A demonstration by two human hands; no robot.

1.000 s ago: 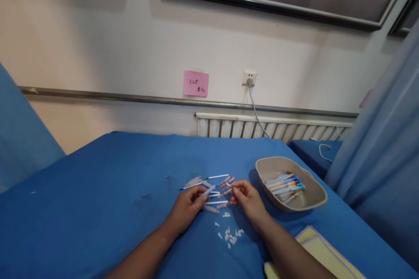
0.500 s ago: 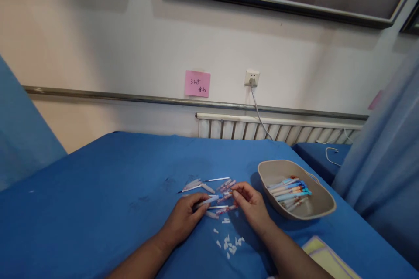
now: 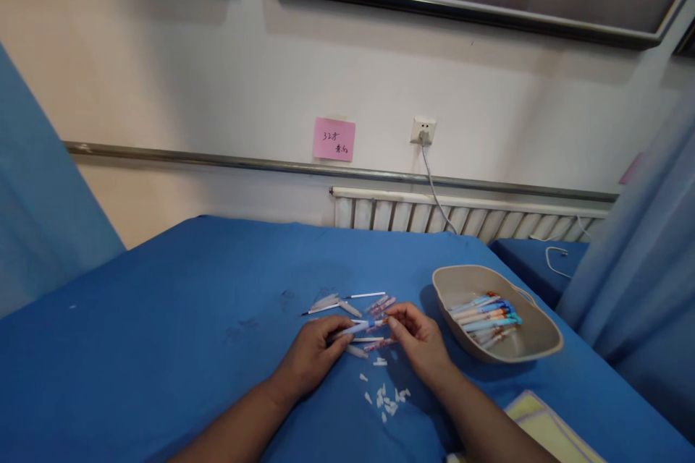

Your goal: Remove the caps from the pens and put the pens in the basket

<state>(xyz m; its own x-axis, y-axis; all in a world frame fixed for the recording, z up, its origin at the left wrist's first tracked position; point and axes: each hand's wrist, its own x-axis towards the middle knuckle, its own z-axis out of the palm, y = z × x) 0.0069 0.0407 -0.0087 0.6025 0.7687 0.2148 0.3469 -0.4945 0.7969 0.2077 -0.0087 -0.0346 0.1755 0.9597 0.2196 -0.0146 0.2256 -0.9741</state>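
A light blue pen (image 3: 360, 328) is held between my two hands, above loose pen parts. My left hand (image 3: 313, 349) is closed round its left end. With thumb and fingertips my right hand (image 3: 418, 336) pinches its other end, where a small orange-brown bit shows. Under and around the pen lie white refills (image 3: 365, 295), clear barrels (image 3: 350, 309) and pinkish patterned barrels (image 3: 380, 345). Several small white tips (image 3: 392, 402) are scattered on the blue cloth nearer to me. My fingers partly hide the pen's ends.
At the right stands a beige plastic basin (image 3: 535, 343) with several blue, orange and clear pens (image 3: 489, 317) in it. A yellow cloth (image 3: 543, 427) lies by my right forearm. The blue-covered bed (image 3: 190, 318) reaches back to a radiator (image 3: 380, 211); curtains hang at both sides.
The whole view has shifted slightly, so things appear a little further right. Both hands keep their hold on the light blue pen, which looks a bit more level.
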